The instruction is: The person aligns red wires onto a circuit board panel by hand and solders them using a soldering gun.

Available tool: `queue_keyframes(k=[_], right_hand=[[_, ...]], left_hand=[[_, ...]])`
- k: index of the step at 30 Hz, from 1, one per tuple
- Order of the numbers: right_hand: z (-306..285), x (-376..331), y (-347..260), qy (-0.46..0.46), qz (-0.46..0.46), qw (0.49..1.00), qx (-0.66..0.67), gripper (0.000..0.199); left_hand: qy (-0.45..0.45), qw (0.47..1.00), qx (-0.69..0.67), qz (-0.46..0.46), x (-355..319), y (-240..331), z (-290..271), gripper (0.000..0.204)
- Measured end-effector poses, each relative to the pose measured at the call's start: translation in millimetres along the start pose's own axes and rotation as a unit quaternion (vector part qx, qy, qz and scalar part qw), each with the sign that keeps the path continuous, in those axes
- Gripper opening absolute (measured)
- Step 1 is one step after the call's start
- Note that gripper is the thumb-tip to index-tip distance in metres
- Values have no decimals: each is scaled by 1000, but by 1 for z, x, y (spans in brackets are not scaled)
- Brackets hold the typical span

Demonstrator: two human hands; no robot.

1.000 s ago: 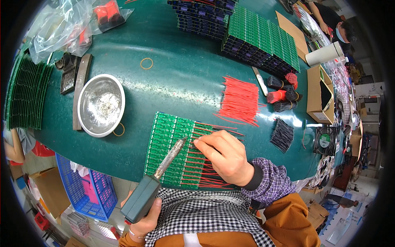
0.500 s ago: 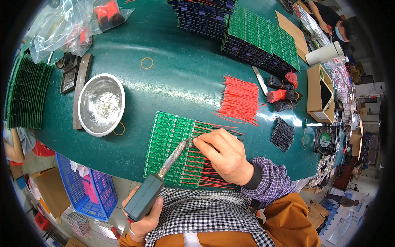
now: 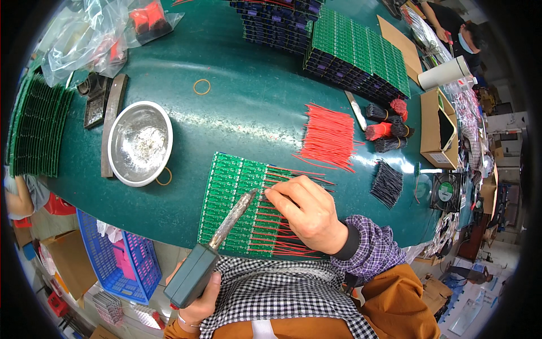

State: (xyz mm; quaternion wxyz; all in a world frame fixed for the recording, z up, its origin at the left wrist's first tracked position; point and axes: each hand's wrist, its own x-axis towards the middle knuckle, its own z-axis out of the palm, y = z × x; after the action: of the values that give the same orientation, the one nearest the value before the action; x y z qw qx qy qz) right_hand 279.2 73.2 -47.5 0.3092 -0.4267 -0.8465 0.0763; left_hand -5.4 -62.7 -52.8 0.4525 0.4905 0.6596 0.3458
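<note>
A green circuit board panel (image 3: 226, 189) lies at the table's near edge, with red and black wires (image 3: 276, 231) running out from its right part. My left hand (image 3: 208, 300) is wrapped round the dark handle of a soldering iron (image 3: 195, 274). Its metal shaft slants up over the panel, and the tip is just left of my right fingertips. My right hand (image 3: 307, 212) is closed in a pinch on a wire at the panel; the fingers mostly hide that wire. Right of the panel lie a pile of red wires (image 3: 328, 135) and a smaller pile of black wires (image 3: 387, 184).
A white bowl (image 3: 140, 175) stands left of the panel beside a metal bar (image 3: 114, 124). Stacked green panels (image 3: 358, 48) rise at the back. Bundled wires (image 3: 389, 130), a cardboard box (image 3: 439, 131) and a small fan (image 3: 446, 192) are at the right. Another person (image 3: 460, 34) is at the far right.
The soldering iron has drawn back slightly down and left, its tip now a little apart from my right fingertips. My right hand stays in nearly the same place.
</note>
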Motion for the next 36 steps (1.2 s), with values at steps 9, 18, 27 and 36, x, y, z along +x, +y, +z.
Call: queue_keyframes(k=[9, 18, 27, 36], right_hand=[[-2, -2, -4, 34, -2, 999, 17, 40], [-3, -6, -8, 15, 2, 1000, 26, 36], [-3, -5, -9, -3, 3, 1000, 6, 37], [-2, -5, -10, -8, 3, 1000, -6, 36]], left_hand=[[9, 1000, 11, 16, -2, 4, -1, 22], [9, 1000, 21, 21, -6, -2, -2, 22], [-15, 999, 26, -10, -7, -6, -5, 26], [-17, 999, 48, 16, -4, -6, -2, 28]])
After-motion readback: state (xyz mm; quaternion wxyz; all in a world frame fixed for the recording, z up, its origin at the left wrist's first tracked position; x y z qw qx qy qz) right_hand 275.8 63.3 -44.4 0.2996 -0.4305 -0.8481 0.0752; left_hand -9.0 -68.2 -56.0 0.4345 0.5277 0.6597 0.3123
